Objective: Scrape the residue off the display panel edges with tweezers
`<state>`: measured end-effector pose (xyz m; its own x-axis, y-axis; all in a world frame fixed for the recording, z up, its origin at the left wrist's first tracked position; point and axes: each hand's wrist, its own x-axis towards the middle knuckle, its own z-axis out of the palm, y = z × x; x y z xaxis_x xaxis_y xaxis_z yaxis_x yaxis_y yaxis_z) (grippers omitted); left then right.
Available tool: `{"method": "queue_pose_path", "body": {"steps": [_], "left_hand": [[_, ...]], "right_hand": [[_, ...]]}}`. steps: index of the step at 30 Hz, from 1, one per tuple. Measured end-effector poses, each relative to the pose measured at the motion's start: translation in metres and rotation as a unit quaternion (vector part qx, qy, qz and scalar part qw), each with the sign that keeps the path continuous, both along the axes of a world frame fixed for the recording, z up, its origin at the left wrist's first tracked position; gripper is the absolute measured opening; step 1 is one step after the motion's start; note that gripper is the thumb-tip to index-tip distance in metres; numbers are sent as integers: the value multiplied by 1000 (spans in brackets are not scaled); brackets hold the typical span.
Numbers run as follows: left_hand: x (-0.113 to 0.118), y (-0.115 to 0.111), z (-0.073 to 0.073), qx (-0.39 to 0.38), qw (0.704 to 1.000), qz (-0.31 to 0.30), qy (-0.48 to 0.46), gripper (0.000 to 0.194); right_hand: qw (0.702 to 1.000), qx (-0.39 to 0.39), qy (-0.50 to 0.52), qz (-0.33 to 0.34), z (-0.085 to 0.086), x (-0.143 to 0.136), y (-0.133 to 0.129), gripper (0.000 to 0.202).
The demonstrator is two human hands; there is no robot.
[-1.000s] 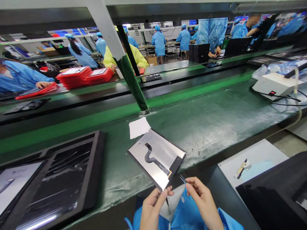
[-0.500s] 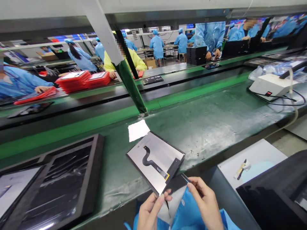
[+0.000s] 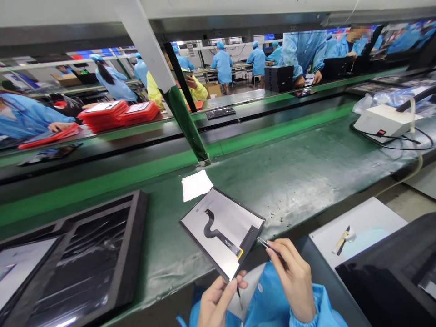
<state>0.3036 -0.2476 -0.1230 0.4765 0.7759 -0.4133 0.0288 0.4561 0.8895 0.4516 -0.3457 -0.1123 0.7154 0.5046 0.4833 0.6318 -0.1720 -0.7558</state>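
A display panel [image 3: 197,222] lies tilted over the front edge of the green bench, its silvery back facing up. A curved black flex cable [image 3: 215,232] runs across that back to a yellow-edged connector. My left hand [image 3: 221,297] pinches the panel's near corner between thumb and fingers. In my right hand [image 3: 294,274] is a pair of tweezers [image 3: 262,242], their tips at the dark strip along the panel's right edge. Whether the tips grip anything there I cannot tell. The panel's far corner is beside a white sheet of paper [image 3: 196,185].
A black foam tray [image 3: 136,245] with another panel stands at left. Small black scraps [image 3: 281,220] lie right of the panel. A white machine [image 3: 384,122] with a cable sits at far right. A slanted post [image 3: 187,122] rises from the bench. Co-workers sit beyond the conveyor.
My right hand has moved slightly up and left, bringing the tweezers to the panel's edge. The panel and my left hand have shifted a little to the right.
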Motion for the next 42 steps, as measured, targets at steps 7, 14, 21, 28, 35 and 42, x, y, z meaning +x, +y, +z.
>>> {"method": "queue_pose_path", "body": {"steps": [7,14,21,28,35,42], "left_hand": [[0,-1,1,5,1000,-4,5,49],[-3,-1,-2,12,1000,-22,7,48],[-10,2,-16,10,999,-26,20,48],[-9,2,-18,7,1000,-24,18,48],[6,2,-15,-25,998,-57,5,52],[5,4,-15,-19,998,-65,-8,49]], "right_hand": [[998,-11,-57,-4,1,1,0,20],[992,-47,-117,-25,-4,-2,-1,24],[994,-63,-82,-28,-10,-8,1,30],[998,-63,-22,-22,-16,-12,-2,29],[994,-77,-74,-34,-15,-12,-1,29],[991,-83,-94,-38,-11,-13,1,35]]}}
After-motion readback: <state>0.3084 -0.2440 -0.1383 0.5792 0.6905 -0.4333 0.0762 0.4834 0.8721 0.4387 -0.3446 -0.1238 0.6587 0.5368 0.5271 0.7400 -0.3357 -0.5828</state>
